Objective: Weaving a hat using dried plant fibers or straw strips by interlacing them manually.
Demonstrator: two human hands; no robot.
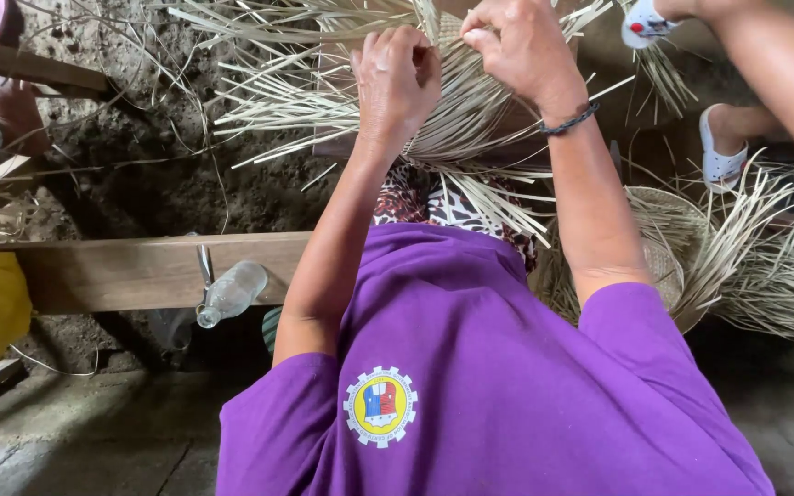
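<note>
1. Plainly, a weaving step is in hand: pale straw strips (388, 101) are being worked at the top of the view, where they fan out in all directions from a woven patch that lies on a low wooden surface on the dirt floor (158, 174).
2. The left hand (397, 78) is curled into a loose fist, with strips pinched under the bent fingers; exactly which strips are held cannot be told.
3. The right hand (526, 46) is bent at the wrist, its fingertips closed on strips just beside the left hand; a dark cord bracelet (570, 119) is worn at that wrist.
4. As a judgement, the next move calls for one strip to be lifted and passed over or under its neighbour while the others are kept pressed flat, so that the weave is not loosened.
5. The woven centre is largely hidden beneath both hands, so the state of the pattern cannot be made out.
6. A second piece, a rounded woven form with loose ends (682, 248), is seen at the right, partly covered by the right forearm and the purple sleeve (507, 386).
7. Another person's leg and white sandals (719, 152) are cut off at the upper right edge.
8. A clear plastic bottle (232, 292) is seen lying against a wooden beam (121, 271); its contents cannot be told.
</note>
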